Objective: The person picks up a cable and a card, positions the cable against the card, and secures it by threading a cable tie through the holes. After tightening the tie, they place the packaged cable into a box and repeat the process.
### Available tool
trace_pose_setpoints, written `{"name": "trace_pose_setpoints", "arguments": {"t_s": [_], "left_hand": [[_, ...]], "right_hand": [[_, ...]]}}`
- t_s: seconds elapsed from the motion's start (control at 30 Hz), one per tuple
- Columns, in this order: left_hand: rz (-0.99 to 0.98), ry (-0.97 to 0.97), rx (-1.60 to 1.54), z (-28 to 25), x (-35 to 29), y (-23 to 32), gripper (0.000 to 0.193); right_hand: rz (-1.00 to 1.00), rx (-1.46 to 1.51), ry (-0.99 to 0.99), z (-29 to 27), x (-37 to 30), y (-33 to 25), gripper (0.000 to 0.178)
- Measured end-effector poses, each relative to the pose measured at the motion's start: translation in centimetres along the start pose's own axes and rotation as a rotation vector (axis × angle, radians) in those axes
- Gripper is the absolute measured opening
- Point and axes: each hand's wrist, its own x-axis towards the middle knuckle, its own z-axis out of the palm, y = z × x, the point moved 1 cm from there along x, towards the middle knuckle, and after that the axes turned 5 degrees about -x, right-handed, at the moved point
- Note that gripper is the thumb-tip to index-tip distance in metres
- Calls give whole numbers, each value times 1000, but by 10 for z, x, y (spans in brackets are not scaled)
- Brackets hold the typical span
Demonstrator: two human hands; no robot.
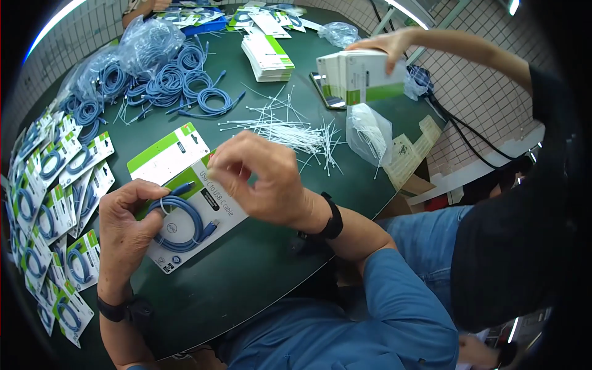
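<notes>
A coiled blue USB cable point(197, 223) lies on a white-and-green backing card point(229, 213) in front of me. My left hand point(126, 225) pinches the coil's left side between thumb and fingers, with a bit of white tie showing there. My right hand point(262, 179) is raised over the card's upper right part, its thumb and fingers pressed together. Whatever those fingertips hold, if anything, is too small to make out. Partly under this card, another card point(163, 161) without a cable lies just beyond.
Carded cables point(46, 219) pile up on the left; loose blue coils point(166, 80) and plastic bags lie beyond. White cable ties point(290, 132) are scattered mid-table, near a card stack point(266, 58). At right, a co-worker's hand point(388, 46) grips another card stack point(364, 77) above a phone.
</notes>
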Motion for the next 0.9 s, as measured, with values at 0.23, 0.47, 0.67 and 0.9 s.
{"name": "trace_pose_setpoints", "arguments": {"t_s": [0.23, 0.47, 0.67, 0.9], "left_hand": [[0, -31, -68, -11, -9, 11, 30], [5, -86, -58, -1, -11, 15, 29], [-26, -128, -75, 3, -9, 6, 28], [-13, -133, -88, 5, -9, 5, 28]], "right_hand": [[709, 756, -205, 20, 0, 47, 20], [381, 818, -295, 32, -23, 15, 41], [269, 695, -423, 40, -25, 37, 41], [601, 987, -504, 41, -39, 29, 42]]}}
